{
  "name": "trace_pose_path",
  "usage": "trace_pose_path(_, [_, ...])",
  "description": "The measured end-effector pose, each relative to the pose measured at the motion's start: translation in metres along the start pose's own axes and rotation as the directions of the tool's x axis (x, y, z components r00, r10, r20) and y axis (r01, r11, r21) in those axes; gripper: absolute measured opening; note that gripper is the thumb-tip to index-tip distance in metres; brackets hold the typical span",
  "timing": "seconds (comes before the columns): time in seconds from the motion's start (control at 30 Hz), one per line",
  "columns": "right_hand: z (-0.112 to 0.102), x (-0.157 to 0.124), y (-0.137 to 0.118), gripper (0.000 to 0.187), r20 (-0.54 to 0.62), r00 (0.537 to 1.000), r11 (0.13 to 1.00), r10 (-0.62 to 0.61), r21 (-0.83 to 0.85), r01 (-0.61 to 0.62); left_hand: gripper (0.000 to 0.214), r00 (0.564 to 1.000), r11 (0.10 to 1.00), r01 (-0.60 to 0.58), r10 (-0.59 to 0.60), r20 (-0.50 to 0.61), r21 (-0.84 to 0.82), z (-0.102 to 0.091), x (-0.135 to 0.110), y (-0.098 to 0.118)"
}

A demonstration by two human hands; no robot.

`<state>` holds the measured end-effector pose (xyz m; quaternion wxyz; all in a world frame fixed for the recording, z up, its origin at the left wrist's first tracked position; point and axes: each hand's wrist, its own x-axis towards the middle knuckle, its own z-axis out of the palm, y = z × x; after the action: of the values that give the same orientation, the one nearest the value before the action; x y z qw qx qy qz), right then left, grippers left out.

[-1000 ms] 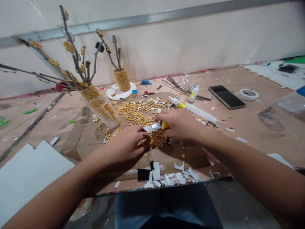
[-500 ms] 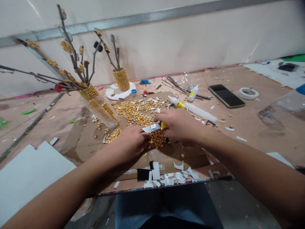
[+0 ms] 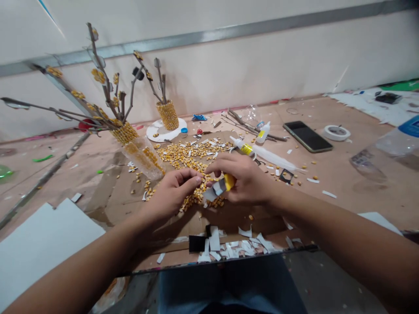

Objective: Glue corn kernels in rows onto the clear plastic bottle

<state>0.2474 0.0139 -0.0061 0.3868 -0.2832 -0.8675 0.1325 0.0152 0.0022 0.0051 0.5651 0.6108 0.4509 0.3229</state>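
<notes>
My right hand (image 3: 247, 176) is wrapped around a box cutter with a yellow handle (image 3: 229, 182), its wide blade pointing left and down. The right index finger reaches toward my left fingertips. My left hand (image 3: 172, 192) is closed in a pinch, thumb against index finger; whatever sits between them is too small to make out. Both hands hover over a spread of loose corn kernels (image 3: 180, 152) on brown cardboard. Left of the kernels, a clear plastic bottle (image 3: 142, 157) partly covered in kernels holds branches dotted with kernel flowers.
Behind stands a smaller kernel-covered pot (image 3: 167, 115) on a white disc (image 3: 153, 133). Glue bottles (image 3: 262, 133), twigs (image 3: 240, 117), a phone (image 3: 307, 136) and a tape roll (image 3: 336, 132) lie to the right. White scraps (image 3: 242, 248) line the front edge; white board (image 3: 49, 240) lies left.
My left hand has lifted and turned into a pinch, with the thumb now showing. The box cutter's blade has tilted downward, away from the left fingers. The view has shifted slightly.
</notes>
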Motion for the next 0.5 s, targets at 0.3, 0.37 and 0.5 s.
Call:
trace_pose_path(0.3, [0.0065,-0.0043,-0.0079,0.025,-0.002,0.987,0.979,-0.162,-0.127,0.161,0.033,0.999,0.988,0.041,-0.036,0.036,-0.146,0.005,-0.0063,-0.0004])
trace_pose_path(0.37, [0.0056,-0.0043,-0.009,0.019,-0.018,0.992,0.977,-0.127,-0.176,0.122,0.033,0.999,0.988,0.033,-0.032,0.01,-0.15,0.0033,-0.0059,-0.001])
trace_pose_path(0.5, [0.0037,-0.0019,-0.0077,0.039,0.005,0.997,0.976,0.079,-0.206,-0.077,0.034,0.999,0.967,0.016,-0.023,-0.026,-0.253,0.002,-0.0064,-0.0001])
